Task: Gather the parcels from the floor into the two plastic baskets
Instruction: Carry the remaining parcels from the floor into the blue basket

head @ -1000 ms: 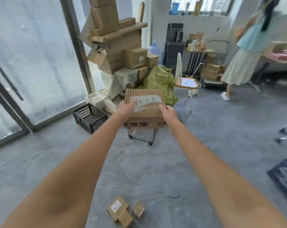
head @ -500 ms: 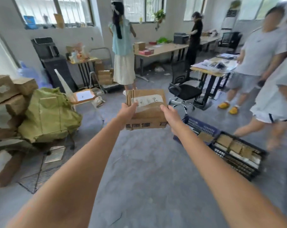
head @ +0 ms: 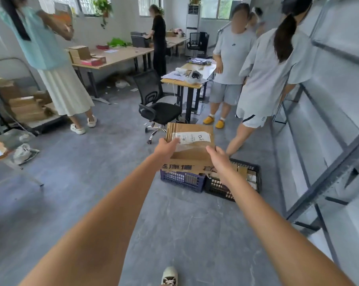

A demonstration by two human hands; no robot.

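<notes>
**Parcel held above the baskets**

While both arms reach forward, the left hand (head: 166, 145) and the right hand (head: 218, 156) grip the cardboard parcel (head: 190, 148) by its sides at the frame centre, above the blue basket (head: 181, 179) and the black basket (head: 234, 185) on the floor (head: 184, 223).

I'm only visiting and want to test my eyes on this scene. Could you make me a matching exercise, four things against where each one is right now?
Things:
1. cardboard parcel
2. blue basket
3. black basket
4. office chair

Places:
A. on the floor, to the right of its neighbour, already holding parcels
B. beside the desk, further back
C. held between the left hand and the right hand
D. on the floor, partly hidden behind the held box

Pairs: 1-C, 2-D, 3-A, 4-B
</notes>
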